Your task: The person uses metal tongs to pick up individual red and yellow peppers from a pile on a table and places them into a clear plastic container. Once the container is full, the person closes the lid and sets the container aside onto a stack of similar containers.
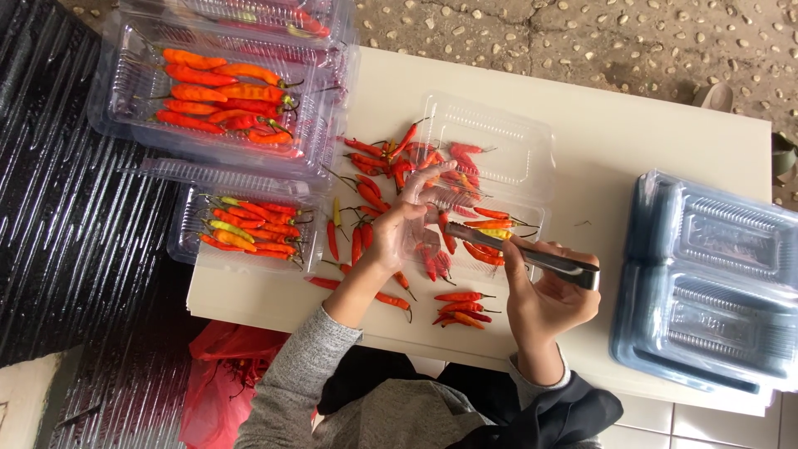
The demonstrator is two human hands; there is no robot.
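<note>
The left hand (405, 223) reaches from a grey-sleeved forearm entering at 6 o'clock, angled toward 1 o'clock. Its fingers are spread and lightly curled, resting on the edge of the open clear plastic tray (499, 158) at the desk's centre; it grips nothing firmly that can be seen.

The right hand (544, 291) sits at 4 o'clock of the left, wrist bent, palm turned toward the wearer. It is closed around metal tongs (524, 254), which lie nearly level, tips pointing toward 9 o'clock and meeting the chillies in the tray.

Loose red and orange chillies (366, 187) lie scattered on the white desk (648, 141) around the left hand and in the tray.

At 10 o'clock stand filled clear trays of chillies (220, 96), stacked, with a second filled tray (249, 226) just below them. At 3 o'clock a stack of empty bluish trays (715, 283) overhangs the desk edge. A red plastic bag (218, 366) lies at 7 o'clock under the desk.
</note>
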